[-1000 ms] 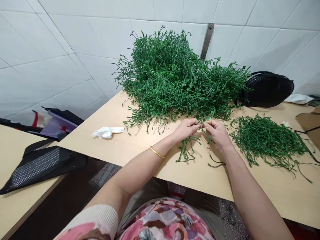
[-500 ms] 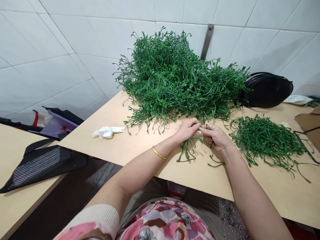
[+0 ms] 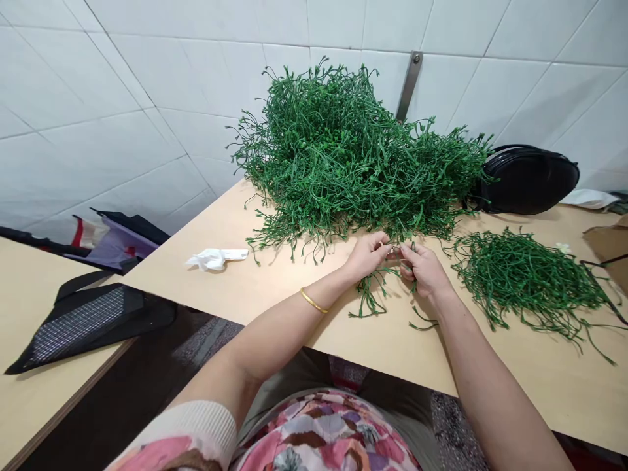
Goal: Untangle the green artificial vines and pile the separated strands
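Head view: hands [image 3: 396, 260] on green sprig [image 3: 371, 292]

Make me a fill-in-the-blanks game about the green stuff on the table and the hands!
1. The left hand and right hand pinch one green ____ together.
2. The big pile leans against a white ____ wall.
3. The smaller pile lies on the person's ____ side.
4. The bangle is on the ____ wrist.

Missing words: sprig; tiled; right; left
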`<state>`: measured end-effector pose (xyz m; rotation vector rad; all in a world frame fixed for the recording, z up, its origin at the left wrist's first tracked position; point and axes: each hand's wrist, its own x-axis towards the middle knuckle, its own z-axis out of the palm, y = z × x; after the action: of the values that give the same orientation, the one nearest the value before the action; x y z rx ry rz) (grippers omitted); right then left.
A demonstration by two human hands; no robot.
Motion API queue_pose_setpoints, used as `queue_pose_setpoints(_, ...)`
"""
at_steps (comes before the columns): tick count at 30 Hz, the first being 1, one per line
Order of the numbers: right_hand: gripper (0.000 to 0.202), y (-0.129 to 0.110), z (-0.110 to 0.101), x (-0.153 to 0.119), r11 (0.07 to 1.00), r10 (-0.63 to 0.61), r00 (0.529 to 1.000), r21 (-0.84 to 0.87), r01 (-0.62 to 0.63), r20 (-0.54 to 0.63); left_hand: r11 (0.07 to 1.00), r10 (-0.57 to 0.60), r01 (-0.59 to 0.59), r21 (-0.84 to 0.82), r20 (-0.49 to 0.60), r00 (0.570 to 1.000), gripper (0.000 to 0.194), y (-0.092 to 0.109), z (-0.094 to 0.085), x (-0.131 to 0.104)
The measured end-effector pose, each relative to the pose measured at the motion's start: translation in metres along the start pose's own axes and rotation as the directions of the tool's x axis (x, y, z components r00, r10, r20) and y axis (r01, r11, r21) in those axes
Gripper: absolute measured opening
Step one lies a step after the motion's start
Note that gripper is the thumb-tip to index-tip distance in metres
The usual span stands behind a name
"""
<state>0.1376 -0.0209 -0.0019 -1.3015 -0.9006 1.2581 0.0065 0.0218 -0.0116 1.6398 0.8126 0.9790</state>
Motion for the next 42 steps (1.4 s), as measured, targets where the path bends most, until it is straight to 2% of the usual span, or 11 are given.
queue_pose_setpoints(5,0.036,-0.003,-0.005,0.0,0.988,0.108,0.973,0.087,-0.128,0.205,0.959,0.074,-0.076,0.273,0.02,0.997,0.019,-0.003,0.002,-0.002)
queue_pose_setpoints(9,0.032,-0.004,-0.009,0.0,0.982,0.125,0.947,0.097,-0.16,0.295,0.934,0.101,-0.099,0.342,0.013,0.995,0.014,-0.009,0.004,-0.002)
queue_pose_setpoints(15,0.037,-0.004,-0.004,-0.002,0.988,0.138,0.961,0.033,-0.15,0.24,0.995,-0.048,0.048,0.089,-0.003,0.999,0.011,-0.01,0.007,0.003)
queue_pose_setpoints(19,0.034,0.0,0.002,-0.003,0.983,-0.029,0.996,-0.177,0.044,0.089,0.989,-0.101,0.098,-0.114,-0.019,0.995,0.018,-0.003,0.003,0.002)
queue_pose_setpoints(24,0.025,0.004,0.009,-0.005,0.794,-0.276,0.958,-0.545,0.271,0.075,0.956,-0.148,0.15,-0.251,0.024,0.989,0.014,0.003,-0.001,0.001)
queue_pose_setpoints(29,0.017,0.001,0.011,-0.012,0.558,-0.298,0.947,-0.782,0.277,0.122,0.957,-0.147,0.137,-0.254,-0.02,0.989,0.015,-0.004,0.002,0.006)
queue_pose_setpoints(33,0.014,-0.001,0.011,-0.025,0.39,-0.257,0.956,-0.89,0.235,0.14,0.986,-0.076,0.082,-0.144,0.043,0.996,0.016,-0.009,0.004,0.008)
queue_pose_setpoints(35,0.013,-0.004,0.011,-0.04,0.367,-0.237,0.958,-0.898,0.243,0.163,0.997,-0.048,0.051,-0.064,0.052,0.997,0.015,-0.009,0.004,0.009)
queue_pose_setpoints(38,0.02,-0.018,0.013,-0.074,0.427,-0.188,0.922,-0.817,0.388,0.339,0.999,-0.03,0.028,-0.03,-0.038,0.999,0.015,-0.008,0.002,0.013)
queue_pose_setpoints(40,0.021,-0.038,0.01,-0.095,0.436,-0.278,0.885,-0.772,0.463,0.374,0.997,-0.038,0.032,-0.072,-0.092,0.995,0.017,-0.005,0.001,0.013)
queue_pose_setpoints(42,0.022,-0.061,-0.003,-0.104,0.371,-0.462,0.851,-0.817,0.442,0.25,0.988,-0.069,0.057,-0.146,-0.073,0.995,0.019,-0.003,-0.001,0.011)
